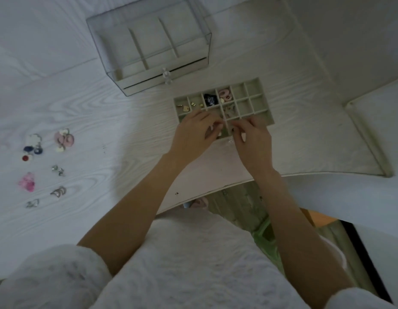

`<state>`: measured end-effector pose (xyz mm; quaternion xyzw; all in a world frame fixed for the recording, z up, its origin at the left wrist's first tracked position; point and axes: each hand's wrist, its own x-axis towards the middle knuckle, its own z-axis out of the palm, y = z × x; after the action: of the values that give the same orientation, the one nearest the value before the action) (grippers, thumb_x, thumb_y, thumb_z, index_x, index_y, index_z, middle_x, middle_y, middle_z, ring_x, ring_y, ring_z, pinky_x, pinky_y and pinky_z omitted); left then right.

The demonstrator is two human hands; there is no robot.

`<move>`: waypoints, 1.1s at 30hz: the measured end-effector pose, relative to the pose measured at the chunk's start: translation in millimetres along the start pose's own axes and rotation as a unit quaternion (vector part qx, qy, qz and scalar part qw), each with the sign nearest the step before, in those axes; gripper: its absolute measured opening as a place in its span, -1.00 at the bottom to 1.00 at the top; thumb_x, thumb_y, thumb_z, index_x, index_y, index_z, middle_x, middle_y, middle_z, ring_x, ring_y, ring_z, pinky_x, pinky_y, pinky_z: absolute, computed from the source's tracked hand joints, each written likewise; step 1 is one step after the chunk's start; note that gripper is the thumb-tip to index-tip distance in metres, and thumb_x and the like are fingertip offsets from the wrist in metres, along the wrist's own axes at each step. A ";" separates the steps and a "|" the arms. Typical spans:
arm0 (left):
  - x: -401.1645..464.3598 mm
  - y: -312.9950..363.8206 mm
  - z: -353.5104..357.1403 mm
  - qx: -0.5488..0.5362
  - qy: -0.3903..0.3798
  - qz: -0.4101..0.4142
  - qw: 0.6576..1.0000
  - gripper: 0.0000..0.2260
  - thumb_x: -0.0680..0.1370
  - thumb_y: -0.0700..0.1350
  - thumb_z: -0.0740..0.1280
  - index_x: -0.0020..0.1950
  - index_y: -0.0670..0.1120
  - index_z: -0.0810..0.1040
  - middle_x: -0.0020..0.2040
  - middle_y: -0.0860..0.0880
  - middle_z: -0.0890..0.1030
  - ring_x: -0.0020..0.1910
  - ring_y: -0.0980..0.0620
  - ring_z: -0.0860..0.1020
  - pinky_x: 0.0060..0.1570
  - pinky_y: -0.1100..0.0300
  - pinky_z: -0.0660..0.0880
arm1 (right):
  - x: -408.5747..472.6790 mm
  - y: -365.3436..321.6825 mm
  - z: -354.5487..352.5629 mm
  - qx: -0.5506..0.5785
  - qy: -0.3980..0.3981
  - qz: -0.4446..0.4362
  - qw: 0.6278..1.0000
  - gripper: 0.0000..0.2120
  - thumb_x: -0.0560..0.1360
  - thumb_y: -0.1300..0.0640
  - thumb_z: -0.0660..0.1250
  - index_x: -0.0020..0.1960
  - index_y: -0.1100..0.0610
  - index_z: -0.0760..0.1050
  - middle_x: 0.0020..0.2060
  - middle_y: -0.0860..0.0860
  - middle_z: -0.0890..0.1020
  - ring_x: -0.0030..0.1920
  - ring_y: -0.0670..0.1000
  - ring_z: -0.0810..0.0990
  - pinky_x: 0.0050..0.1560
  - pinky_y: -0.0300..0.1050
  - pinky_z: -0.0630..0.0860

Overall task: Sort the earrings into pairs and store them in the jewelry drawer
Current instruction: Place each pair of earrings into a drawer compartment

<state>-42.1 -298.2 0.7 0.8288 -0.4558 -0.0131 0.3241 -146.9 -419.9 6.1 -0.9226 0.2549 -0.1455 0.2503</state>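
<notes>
head view | left hand (194,130) and right hand (251,139) are meeting over the near edge of the drawer tray (256,112), fingertips pinching, perhaps on a small earring | unsorted earrings (45,168) are lying far left on the table (104,130)

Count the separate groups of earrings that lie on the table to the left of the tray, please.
7, in two columns. Left column: blue-white group, red stud, pink crystals, small silver group. Right column: pink-cream group, silver studs, silver hoops. Blur may hide finer splits.
</notes>
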 end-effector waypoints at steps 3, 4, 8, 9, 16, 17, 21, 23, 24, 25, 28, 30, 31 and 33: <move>-29.6 -7.8 -32.4 0.007 0.083 -0.029 0.996 -0.87 0.53 -0.10 0.28 -0.06 -0.09 0.61 -0.19 0.00 0.65 -0.22 0.04 0.53 -0.17 0.24 0.43 | 0.6 -34.7 8.4 -0.034 -0.011 -0.111 0.993 -0.87 0.49 0.24 0.26 -0.05 0.19 0.59 -0.19 0.11 0.60 -0.15 0.13 0.53 -0.10 -0.13 0.38; -41.8 -11.0 -42.9 0.012 0.096 -0.057 0.994 -0.87 0.54 -0.10 0.28 -0.04 -0.08 0.61 -0.19 0.02 0.65 -0.24 0.07 0.53 -0.21 0.26 0.43 | -0.9 -47.3 13.2 -0.040 -0.020 -0.142 0.989 -0.88 0.48 0.24 0.27 -0.06 0.19 0.58 -0.21 0.10 0.61 -0.17 0.13 0.55 -0.11 -0.09 0.41; -107.5 -35.6 -89.7 0.016 0.074 -0.246 0.966 -0.84 0.52 -0.02 0.25 -0.03 -0.01 0.59 -0.18 0.09 0.63 -0.23 0.14 0.55 -0.24 0.26 0.46 | -11.7 -110.8 45.7 -0.016 -0.132 -0.240 0.962 -0.86 0.47 0.27 0.29 0.00 0.19 0.57 -0.16 0.10 0.64 -0.15 0.11 0.59 -0.23 -0.09 0.49; -126.8 -43.6 -100.2 0.010 0.063 -0.296 0.953 -0.86 0.52 -0.04 0.27 -0.02 -0.02 0.59 -0.16 0.07 0.64 -0.20 0.11 0.56 -0.21 0.21 0.48 | -15.7 -125.5 57.1 -0.013 -0.172 -0.254 0.952 -0.84 0.49 0.26 0.26 0.03 0.18 0.57 -0.11 0.09 0.63 -0.11 0.11 0.58 -0.25 -0.09 0.48; -251.2 -99.4 -154.9 0.062 0.138 -0.502 0.852 -0.80 0.48 -0.15 0.36 0.09 -0.10 0.56 0.02 -0.07 0.62 -0.05 -0.03 0.52 -0.09 0.18 0.38 | -32.3 -215.0 131.5 0.044 -0.339 -0.290 0.894 -0.77 0.51 0.24 0.23 0.13 0.16 0.54 0.05 0.10 0.57 -0.01 0.09 0.54 -0.11 -0.08 0.45; -255.2 -104.3 -157.0 0.065 0.144 -0.507 0.848 -0.80 0.49 -0.13 0.36 0.10 -0.11 0.55 0.03 -0.08 0.61 -0.03 -0.06 0.52 -0.07 0.16 0.38 | -30.6 -221.1 138.6 0.046 -0.348 -0.282 0.893 -0.76 0.51 0.24 0.24 0.15 0.16 0.53 0.05 0.10 0.57 -0.01 0.09 0.54 -0.08 -0.08 0.45; -258.4 -140.9 -174.6 0.049 0.135 -0.488 0.861 -0.74 0.49 -0.15 0.35 0.17 -0.14 0.52 0.09 -0.11 0.57 0.01 -0.07 0.49 -0.05 0.15 0.38 | -36.2 -263.2 175.0 0.048 -0.352 -0.215 0.910 -0.75 0.48 0.19 0.31 0.16 0.18 0.52 0.02 0.12 0.58 -0.01 0.10 0.56 -0.05 -0.14 0.41; -248.1 -157.4 -180.5 0.042 0.111 -0.454 0.883 -0.68 0.46 -0.22 0.36 0.21 -0.15 0.50 0.13 -0.13 0.55 0.06 -0.11 0.48 -0.02 0.15 0.39 | -42.2 -277.8 189.2 0.049 -0.349 -0.172 0.920 -0.69 0.45 0.14 0.35 0.17 0.18 0.49 0.05 0.12 0.55 0.00 0.09 0.54 -0.05 -0.13 0.41; -242.2 -164.8 -182.4 0.044 0.094 -0.438 0.893 -0.65 0.45 -0.25 0.36 0.23 -0.15 0.49 0.15 -0.15 0.53 0.09 -0.13 0.47 0.01 0.14 0.39 | -45.8 -283.3 194.7 0.048 -0.346 -0.158 0.923 -0.67 0.44 0.11 0.37 0.17 0.17 0.47 0.05 0.12 0.54 0.00 0.09 0.53 -0.06 -0.11 0.42; -236.2 -171.8 -184.1 0.048 0.071 -0.425 0.901 -0.63 0.44 -0.25 0.36 0.25 -0.15 0.48 0.18 -0.16 0.52 0.12 -0.14 0.46 0.05 0.12 0.38 | -49.2 -288.0 200.1 0.046 -0.342 -0.148 0.927 -0.66 0.43 0.09 0.38 0.16 0.17 0.46 0.05 0.12 0.52 -0.01 0.09 0.52 -0.07 -0.08 0.43; -224.9 -191.0 -190.8 0.049 0.000 -0.405 0.913 -0.67 0.45 -0.22 0.37 0.21 -0.14 0.51 0.15 -0.18 0.51 0.12 -0.15 0.45 0.07 0.15 0.35 | -56.1 -300.2 212.8 0.029 -0.320 -0.132 0.938 -0.71 0.44 0.07 0.36 0.09 0.19 0.45 0.01 0.13 0.53 -0.07 0.12 0.52 -0.13 -0.08 0.39; -223.1 -198.4 -193.9 0.047 -0.010 -0.392 0.919 -0.75 0.44 -0.21 0.38 0.12 -0.15 0.56 0.08 -0.17 0.53 0.06 -0.13 0.48 -0.04 0.23 0.31 | -56.2 -303.0 216.8 0.017 -0.313 -0.136 0.940 -0.76 0.45 0.09 0.35 0.05 0.20 0.46 -0.04 0.14 0.54 -0.09 0.13 0.52 -0.14 -0.07 0.37; -224.0 -200.6 -195.2 0.041 -0.006 -0.386 0.922 -0.78 0.43 -0.20 0.39 0.07 -0.15 0.58 0.05 -0.17 0.53 0.02 -0.13 0.50 -0.09 0.26 0.28 | -55.5 -303.9 217.8 0.014 -0.310 -0.139 0.940 -0.78 0.45 0.10 0.34 0.03 0.20 0.47 -0.05 0.13 0.55 -0.10 0.12 0.52 -0.15 -0.07 0.38; -226.3 -204.4 -196.7 0.031 0.001 -0.372 0.928 -0.85 0.43 -0.20 0.40 -0.02 -0.16 0.60 -0.02 -0.16 0.55 -0.05 -0.13 0.53 -0.13 0.23 0.29 | -53.3 -306.2 219.2 0.007 -0.306 -0.138 0.942 -0.82 0.47 0.10 0.32 0.01 0.18 0.49 -0.08 0.13 0.57 -0.10 0.11 0.54 -0.13 -0.07 0.39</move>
<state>40.8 54.5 -18.2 0.9485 -0.1151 -0.1179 0.2707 17.5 -77.9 -19.8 -0.9470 0.0354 0.1090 0.3001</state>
